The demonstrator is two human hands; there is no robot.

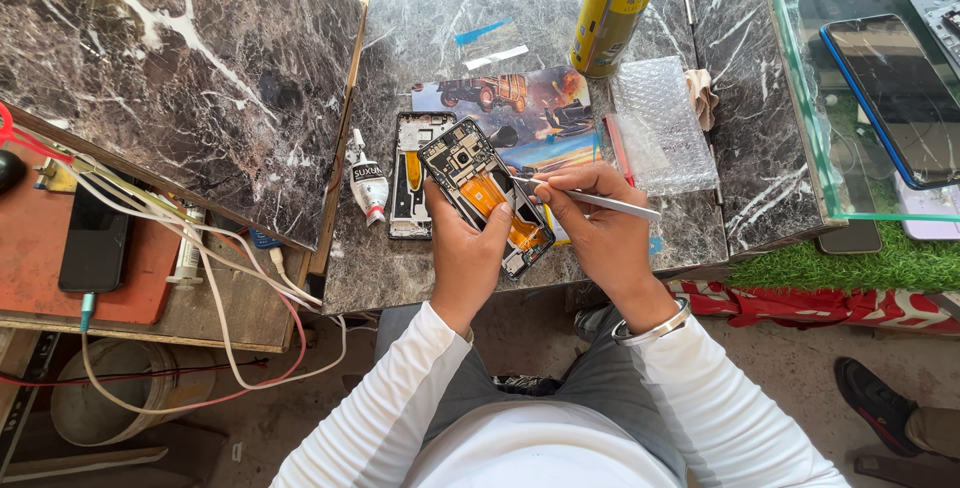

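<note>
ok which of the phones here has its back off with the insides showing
The opened phone held in the left hand, showing an orange ribbon cable. The blue-edged phone and the black phone are closed.

The opened phone (487, 198) shows its orange flex cable, tilted toward 11 o'clock; thin silver tweezers (590, 199) point at 9 o'clock.

Both arms reach forward in white sleeves, elbows bent. The left hand (468, 240) is curled in a grip, thumb up along one side. The right hand (590, 220) pinches closed, fingers bunched (a silver bangle circles its wrist).
</note>
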